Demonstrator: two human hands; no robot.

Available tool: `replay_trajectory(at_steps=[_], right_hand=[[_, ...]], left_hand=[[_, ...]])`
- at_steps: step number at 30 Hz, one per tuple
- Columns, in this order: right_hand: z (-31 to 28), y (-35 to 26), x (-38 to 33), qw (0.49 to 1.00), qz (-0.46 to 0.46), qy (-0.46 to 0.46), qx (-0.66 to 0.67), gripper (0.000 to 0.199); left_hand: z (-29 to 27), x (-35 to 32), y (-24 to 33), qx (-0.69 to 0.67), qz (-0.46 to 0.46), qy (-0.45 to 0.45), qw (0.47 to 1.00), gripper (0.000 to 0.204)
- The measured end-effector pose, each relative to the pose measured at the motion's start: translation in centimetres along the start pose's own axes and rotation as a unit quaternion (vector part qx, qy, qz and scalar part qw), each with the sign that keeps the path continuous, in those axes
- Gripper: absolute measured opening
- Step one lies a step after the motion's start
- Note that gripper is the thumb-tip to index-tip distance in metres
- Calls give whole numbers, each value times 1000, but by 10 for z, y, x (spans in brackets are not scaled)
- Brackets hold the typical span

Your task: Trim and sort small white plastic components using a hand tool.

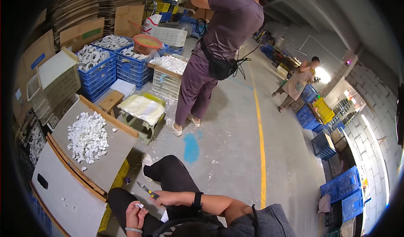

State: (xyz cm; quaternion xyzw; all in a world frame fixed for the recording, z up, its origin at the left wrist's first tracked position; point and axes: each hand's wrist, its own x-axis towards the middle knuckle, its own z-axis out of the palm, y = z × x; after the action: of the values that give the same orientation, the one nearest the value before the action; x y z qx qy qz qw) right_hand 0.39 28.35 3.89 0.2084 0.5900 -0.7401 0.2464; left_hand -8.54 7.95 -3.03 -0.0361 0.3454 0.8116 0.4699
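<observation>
My right hand point(165, 198) reaches across my lap, a black band on its wrist, and grips a small knife point(148, 190) whose blade points up and left. My left hand point(134, 215), with a thin bracelet at the wrist, pinches a small white piece point(139, 205) just below the knife. Both hands hover over my black-trousered knees. To my left lies a grey board point(111, 159) with a pile of small white pieces point(87, 137) on it.
A person in purple clothes point(219, 47) stands ahead on the concrete floor. A stool with a plastic-covered seat point(142, 108) stands in front of the board. Blue crates of white rings point(97, 66) sit at the back left. Another person point(299, 83) crouches by blue crates at right.
</observation>
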Motion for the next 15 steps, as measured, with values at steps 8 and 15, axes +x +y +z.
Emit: replay_trajectory(at_steps=[8,15], right_hand=[[6,6,7,997,3,60,45,43],[2,11,2,998,26,-4,63,45]], left_hand=[[0,-5,7,-18,12,-21,1000,17],[-3,-1,-2,-41,-24,-35,998,25]])
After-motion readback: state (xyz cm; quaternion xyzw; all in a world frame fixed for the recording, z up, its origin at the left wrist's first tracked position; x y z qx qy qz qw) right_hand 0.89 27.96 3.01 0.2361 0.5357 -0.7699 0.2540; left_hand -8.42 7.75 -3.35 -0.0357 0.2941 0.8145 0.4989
